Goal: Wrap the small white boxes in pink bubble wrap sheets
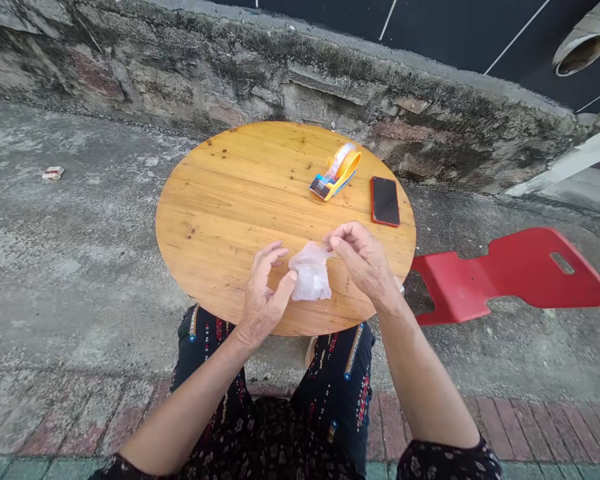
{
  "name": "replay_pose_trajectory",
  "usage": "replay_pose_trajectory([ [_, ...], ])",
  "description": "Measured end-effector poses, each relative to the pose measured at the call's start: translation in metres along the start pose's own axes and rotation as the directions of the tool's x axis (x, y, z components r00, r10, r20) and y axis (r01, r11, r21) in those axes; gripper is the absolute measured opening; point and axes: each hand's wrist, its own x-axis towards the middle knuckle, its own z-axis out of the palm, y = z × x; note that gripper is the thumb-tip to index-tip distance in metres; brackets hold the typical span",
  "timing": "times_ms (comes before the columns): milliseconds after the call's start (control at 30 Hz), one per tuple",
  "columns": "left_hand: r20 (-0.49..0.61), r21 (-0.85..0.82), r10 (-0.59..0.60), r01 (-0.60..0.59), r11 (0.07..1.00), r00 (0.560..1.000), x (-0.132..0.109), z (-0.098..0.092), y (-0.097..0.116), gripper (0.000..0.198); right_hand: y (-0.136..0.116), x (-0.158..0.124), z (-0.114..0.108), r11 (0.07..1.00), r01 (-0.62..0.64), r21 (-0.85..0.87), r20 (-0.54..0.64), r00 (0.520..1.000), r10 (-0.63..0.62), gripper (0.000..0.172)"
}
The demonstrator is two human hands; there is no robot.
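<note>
A small, crumpled, translucent plastic bag [311,275] lies near the front edge of the round wooden table [220,200]. Something whitish shows through its middle, too unclear to name. My right hand [363,260] pinches the bag's upper right corner between thumb and fingers and pulls it slightly up. On the other side, my left hand [266,293] has its fingers spread, with the thumb tip touching the bag's left edge. Beyond the hands stands a yellow and blue tape dispenser [336,173] with a roll of tape in it.
A phone in a red case [385,201] lies at the table's right side. Right of the table is a red plastic chair [510,277]. A stone wall [260,80] runs behind, and a crumpled pack [53,173] lies on the concrete at left.
</note>
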Motion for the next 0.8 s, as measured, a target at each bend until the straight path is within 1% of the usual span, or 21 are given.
replay_pose_trajectory([
  [67,0.021,-0.067,-0.092,0.093,0.993,0.996,0.009,0.002,-0.005,0.037,0.005,0.010,-0.002,0.999,-0.016,0.033,0.013,1.000,0.016,0.007],
  [167,0.094,-0.123,-0.227,0.237,0.964,0.969,0.022,0.004,-0.010,0.037,0.012,0.023,-0.002,0.996,-0.055,0.069,0.027,0.998,0.053,0.009],
  [300,0.212,-0.215,-0.315,0.359,0.908,0.925,0.036,0.006,-0.014,0.038,0.019,0.037,-0.001,0.984,-0.110,0.141,0.044,0.994,0.105,0.013],
  [367,0.255,-0.237,-0.348,0.407,0.882,0.902,0.042,0.007,-0.016,0.040,0.022,0.044,0.000,0.974,-0.150,0.169,0.040,0.989,0.145,0.015],
  [500,0.362,-0.308,-0.334,0.450,0.839,0.870,0.054,0.011,-0.021,0.037,0.031,0.059,-0.001,0.959,-0.213,0.186,0.035,0.977,0.210,0.013],
  [567,0.397,-0.329,-0.335,0.474,0.817,0.855,0.058,0.012,-0.023,0.035,0.035,0.067,-0.003,0.945,-0.251,0.209,0.045,0.968,0.247,0.012],
  [700,0.390,-0.305,-0.376,0.504,0.808,0.840,0.064,0.015,-0.026,0.035,0.045,0.079,-0.005,0.877,-0.377,0.298,0.094,0.926,0.366,0.014],
  [800,0.374,-0.284,-0.389,0.504,0.816,0.842,0.067,0.016,-0.030,0.032,0.054,0.085,-0.006,0.830,-0.440,0.343,0.153,0.898,0.413,0.015],
])
